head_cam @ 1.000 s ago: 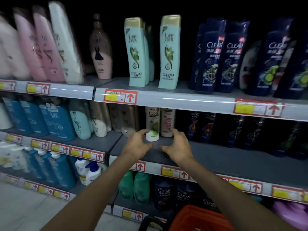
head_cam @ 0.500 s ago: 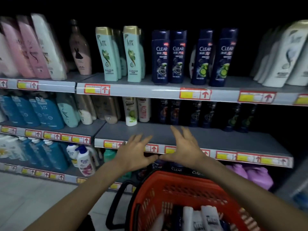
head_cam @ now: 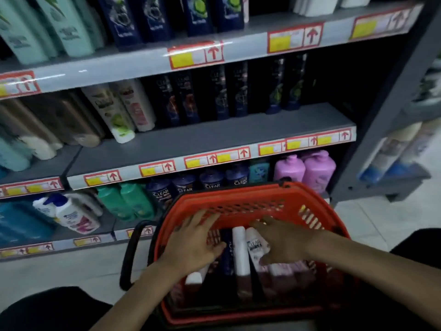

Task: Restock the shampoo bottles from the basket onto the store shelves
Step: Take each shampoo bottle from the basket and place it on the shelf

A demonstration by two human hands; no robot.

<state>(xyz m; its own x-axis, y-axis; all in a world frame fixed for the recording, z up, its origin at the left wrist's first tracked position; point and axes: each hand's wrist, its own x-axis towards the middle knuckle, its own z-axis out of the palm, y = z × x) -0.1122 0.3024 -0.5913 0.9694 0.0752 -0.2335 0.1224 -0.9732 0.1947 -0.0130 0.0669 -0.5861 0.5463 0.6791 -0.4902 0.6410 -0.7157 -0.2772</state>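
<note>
**Both hands in the basket, nothing picked up yet**

I'm over the red shopping basket (head_cam: pixel 238 199), which sits on the floor right in front of the shelves with its black handle (head_cam: pixel 127 254) hanging off the left side. My left hand (head_cam: pixel 193 244) is flat, palm down with the fingers spread, over the left half of the basket and holding nothing. My right hand (head_cam: pixel 284 244) is spread wide too. A white Clear bottle (head_cam: pixel 256 246) lies between its thumb and fingers, but they aren't curled round it. Can't tell if I'm actually touching it, it's a bit blurry.

The shampoo is still lying down in the basket. A plain white bottle (head_cam: pixel 239 249) and a dark blue bottle (head_cam: pixel 226 254) show in the gap between my hands, with more pinkish ones toward the near end.

The grey middle shelf (head_cam: pixel 214 137) has dark Clear bottles (head_cam: pixel 188 99) standing along the back, plus a white Clear with a green label (head_cam: pixel 114 113) at the left. Purple jugs (head_cam: pixel 307 168) sit on the shelf below, just behind the basket.
</note>
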